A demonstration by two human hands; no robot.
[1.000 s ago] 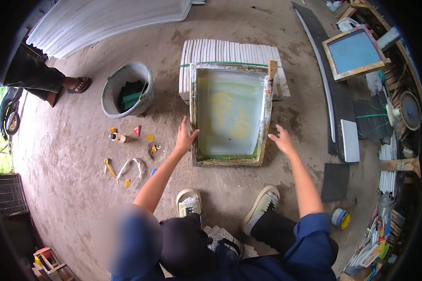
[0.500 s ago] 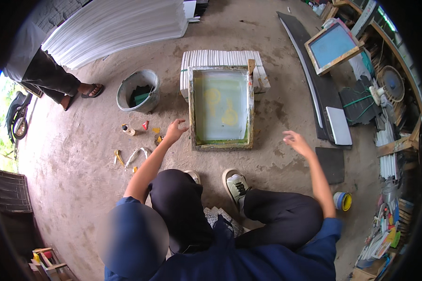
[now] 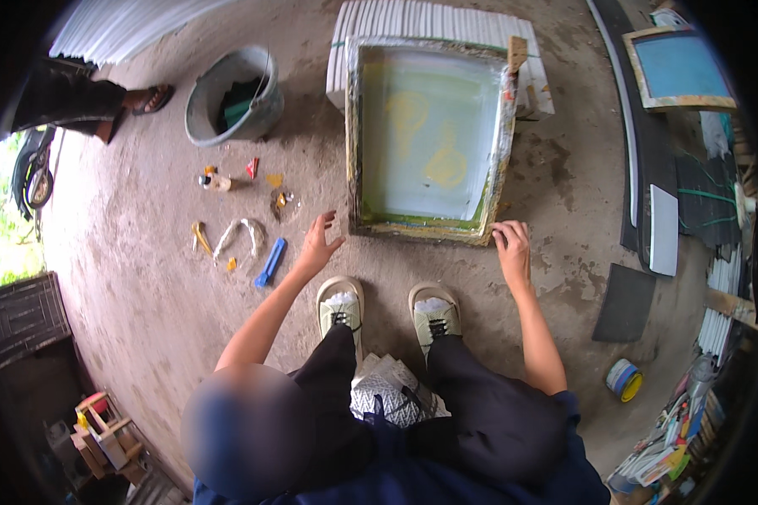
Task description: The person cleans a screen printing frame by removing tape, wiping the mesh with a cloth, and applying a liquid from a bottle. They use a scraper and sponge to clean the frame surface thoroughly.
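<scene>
"Item?"
"Rectangular wood-framed, pale-mesh screen, overlapping the near edge of the white panel stack."
"Hands?"
"Left hand: empty, fingers parted. Right hand: fingers curled by screen's near-right corner; grip cannot be told."

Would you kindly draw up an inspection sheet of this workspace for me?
Surface: bare floor, with dark stains to the right.
Work things: framed screen with yellowish marks; its far end overlaps a stack of white pieces.
Clutter: small bottle, blue tool, bent whitish strip and yellow scraps, all left of the screen; bucket with dark green contents beyond.
Left hand: open and holding nothing, left of the screen's near corner.
Right hand: at the near right corner; contact unclear.
Cables: nothing seen.
Surroundings: another person's leg and parked motorcycle, left; blue-meshed frame, right.
</scene>
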